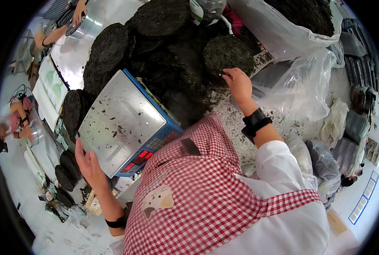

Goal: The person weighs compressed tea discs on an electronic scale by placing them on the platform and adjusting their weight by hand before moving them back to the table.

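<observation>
My left hand is beside the left edge of an electronic weighing scale, with its fingers apart and nothing in them. Dark flakes are scattered over the scale's metal pan, and its red display is lit. My right hand is over the lower edge of a round dark cake of what looks like dried seaweed. Its thumb and forefinger are slightly apart, with a tiny white speck by the fingertips; whether they touch the cake is unclear. More round cakes lie stacked behind the scale.
A clear plastic bag lies to the right, below a large bag of dark material. A labelled plastic jar stands at the back. Another person's hands hold a metal container at upper left. Filled bags sit right.
</observation>
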`<act>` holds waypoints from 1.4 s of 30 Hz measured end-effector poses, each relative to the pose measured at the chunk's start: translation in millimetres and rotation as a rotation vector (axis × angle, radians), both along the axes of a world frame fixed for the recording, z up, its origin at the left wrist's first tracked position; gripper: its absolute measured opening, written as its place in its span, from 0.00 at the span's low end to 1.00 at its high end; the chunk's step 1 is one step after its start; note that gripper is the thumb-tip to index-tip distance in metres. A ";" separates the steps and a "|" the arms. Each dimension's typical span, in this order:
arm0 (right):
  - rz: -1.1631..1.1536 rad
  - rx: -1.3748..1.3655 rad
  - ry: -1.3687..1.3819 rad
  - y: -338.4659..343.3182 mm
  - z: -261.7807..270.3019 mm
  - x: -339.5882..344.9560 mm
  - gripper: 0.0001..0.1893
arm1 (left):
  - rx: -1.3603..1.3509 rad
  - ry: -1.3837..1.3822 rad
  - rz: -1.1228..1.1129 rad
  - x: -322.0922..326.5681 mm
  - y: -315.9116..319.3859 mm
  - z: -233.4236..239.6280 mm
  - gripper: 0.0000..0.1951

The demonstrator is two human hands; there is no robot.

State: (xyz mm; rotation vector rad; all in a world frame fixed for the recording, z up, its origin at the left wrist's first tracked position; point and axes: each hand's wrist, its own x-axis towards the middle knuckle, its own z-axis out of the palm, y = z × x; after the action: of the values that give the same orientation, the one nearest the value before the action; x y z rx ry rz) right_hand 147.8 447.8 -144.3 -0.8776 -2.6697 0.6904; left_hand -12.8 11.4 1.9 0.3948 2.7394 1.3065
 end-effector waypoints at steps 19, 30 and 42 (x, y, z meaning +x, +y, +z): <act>0.686 0.326 -0.566 21.2 -14.4 -54.7 0.03 | 0.007 0.077 -0.005 18.7 29.7 -1.8 0.21; 0.374 -0.697 -0.092 145.4 58.7 -107.4 0.08 | -0.015 0.097 0.249 44.9 -10.3 -2.0 0.19; 0.351 0.410 -0.004 141.6 90.6 -185.1 0.13 | -0.093 0.140 0.302 48.6 2.7 6.9 0.18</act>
State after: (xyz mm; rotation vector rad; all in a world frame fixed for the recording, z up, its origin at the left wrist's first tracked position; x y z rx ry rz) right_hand -37.3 589.4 -53.7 -0.3084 -2.8433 0.1840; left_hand 35.8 14.1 8.8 0.0674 3.0581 1.2456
